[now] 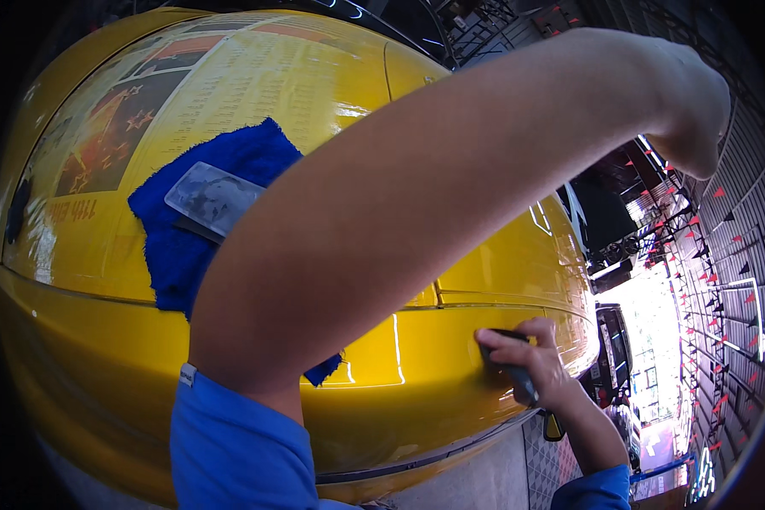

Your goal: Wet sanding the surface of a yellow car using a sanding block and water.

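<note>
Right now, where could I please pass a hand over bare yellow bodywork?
Bare: yellow panel left of the left sleeve, and between blue cloth and right hand. Crowded: that cloth, bearing a block, partly behind the left arm.

Over on the right, strings of red and black pennants (719, 193) stretch across the ribbed ceiling panels (746, 225), and there's a white light strip (759, 316) glowing among them! Just left of those, a bright opening (656, 344) blazes beside a dark vehicle (614, 342); down low, grey patterned floor tiles (544, 455) meet a plainer pale floor (480, 472).
</note>
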{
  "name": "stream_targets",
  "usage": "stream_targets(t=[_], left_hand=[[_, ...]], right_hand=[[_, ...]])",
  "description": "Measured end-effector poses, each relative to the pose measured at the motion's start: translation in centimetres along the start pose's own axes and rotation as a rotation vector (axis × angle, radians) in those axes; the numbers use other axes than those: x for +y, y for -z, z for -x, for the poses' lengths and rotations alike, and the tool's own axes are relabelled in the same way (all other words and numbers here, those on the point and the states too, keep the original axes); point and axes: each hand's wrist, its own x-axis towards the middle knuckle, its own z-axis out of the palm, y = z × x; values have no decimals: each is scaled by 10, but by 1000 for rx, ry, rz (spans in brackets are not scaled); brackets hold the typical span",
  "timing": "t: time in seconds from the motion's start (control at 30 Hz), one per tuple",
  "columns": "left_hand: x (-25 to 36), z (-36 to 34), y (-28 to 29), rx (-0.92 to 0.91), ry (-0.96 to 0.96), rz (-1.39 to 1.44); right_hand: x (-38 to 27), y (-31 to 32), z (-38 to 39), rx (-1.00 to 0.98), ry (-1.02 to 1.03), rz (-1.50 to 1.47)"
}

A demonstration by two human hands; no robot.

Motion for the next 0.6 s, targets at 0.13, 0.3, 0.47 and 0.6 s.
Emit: stream_targets(t=[0.13, 0.3, 0.47, 0.6], left_hand=[[4, -7, -4, -6, -35, -35], [-2, -5, -6, -9, -43, -92], [13, -5, -1, 29, -74, -205], [23, -13, 15, -122, 38, -85]], right_hand=[[35, 4, -1, 42, 51, 40], [25, 2, -17, -33, 151, -8], [24, 8, -16, -37, 156, -35], [46, 13, -22, -21, 172, 6]])
